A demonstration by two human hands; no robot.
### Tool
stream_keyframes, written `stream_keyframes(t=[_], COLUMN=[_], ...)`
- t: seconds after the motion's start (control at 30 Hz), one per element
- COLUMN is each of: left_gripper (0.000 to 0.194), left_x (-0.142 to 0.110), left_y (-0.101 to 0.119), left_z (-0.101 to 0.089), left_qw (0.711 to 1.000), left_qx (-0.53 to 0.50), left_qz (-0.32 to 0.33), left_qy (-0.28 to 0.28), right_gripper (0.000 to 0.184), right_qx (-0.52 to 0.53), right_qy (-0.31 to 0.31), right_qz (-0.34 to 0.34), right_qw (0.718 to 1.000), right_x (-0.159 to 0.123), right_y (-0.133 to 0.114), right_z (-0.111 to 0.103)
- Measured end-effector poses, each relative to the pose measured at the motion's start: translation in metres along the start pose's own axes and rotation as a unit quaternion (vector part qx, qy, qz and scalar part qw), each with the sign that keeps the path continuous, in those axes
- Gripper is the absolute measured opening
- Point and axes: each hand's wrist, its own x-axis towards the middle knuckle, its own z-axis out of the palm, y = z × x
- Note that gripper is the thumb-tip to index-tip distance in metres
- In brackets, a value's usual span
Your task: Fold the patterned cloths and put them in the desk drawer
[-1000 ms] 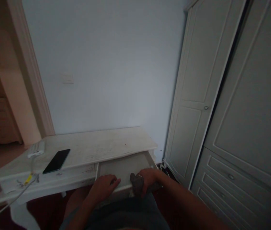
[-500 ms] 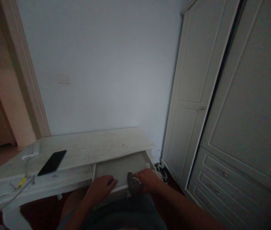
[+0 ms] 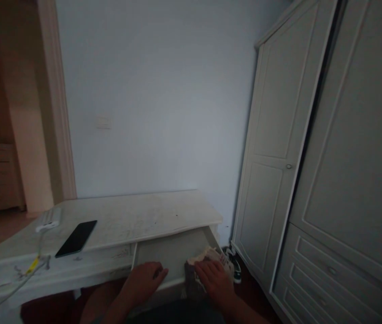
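Note:
A desk drawer (image 3: 177, 249) with a pale bottom is pulled out from under a worn white desk (image 3: 123, 215). My left hand (image 3: 147, 280) is curled at the drawer's front left, its fingertips partly hidden. A grey cloth with a frayed, light-coloured edge (image 3: 193, 273) hangs at the front right of the drawer. My right hand (image 3: 215, 276) lies over this cloth and holds it against the drawer's right front corner, with bent fingers close together.
A dark phone (image 3: 76, 238) lies on the desk's left part. Behind it are a white power strip (image 3: 49, 218) and a cable with a yellow tag (image 3: 33, 265). A white wardrobe (image 3: 265, 180) stands at the right, with dark shoes (image 3: 234, 267) on the floor beside it.
My right hand has gone from gripping the bunched cloth inside the drawer to lying over it at the right corner, where more cloth is spread out. My left hand stays at the drawer front.

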Motion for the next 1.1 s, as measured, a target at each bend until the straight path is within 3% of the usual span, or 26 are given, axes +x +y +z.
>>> stream_keyframes(t=[0.23, 0.57, 0.73, 0.87, 1.0, 1.1], left_gripper=[0.053, 0.055, 0.054, 0.054, 0.054, 0.062], left_x=[0.000, 0.001, 0.001, 0.002, 0.006, 0.010], left_y=[0.000, -0.003, -0.003, -0.006, -0.013, -0.023], left_z=[-0.001, 0.002, 0.002, 0.004, 0.010, 0.015], left_qw=[1.000, 1.000, 1.000, 1.000, 0.995, 0.982], left_qx=[-0.005, 0.004, -0.001, -0.014, -0.092, -0.173], left_qz=[0.001, 0.002, 0.000, -0.001, 0.018, 0.029], left_qy=[-0.001, 0.000, 0.000, 0.000, 0.036, 0.068], right_gripper=[0.064, 0.084, 0.086, 0.070, 0.070, 0.068], right_qx=[-0.018, -0.017, 0.042, 0.092, 0.090, 0.063], right_qy=[0.036, 0.012, -0.037, -0.134, -0.236, -0.267], right_qz=[0.001, 0.025, 0.060, 0.106, 0.073, 0.014], right_qw=[0.999, 0.999, 0.997, 0.981, 0.965, 0.962], right_x=[0.000, -0.009, -0.005, 0.021, 0.063, 0.093], right_y=[-0.006, -0.010, -0.011, -0.021, -0.043, -0.070], right_z=[-0.007, -0.002, -0.001, -0.013, -0.030, -0.027])
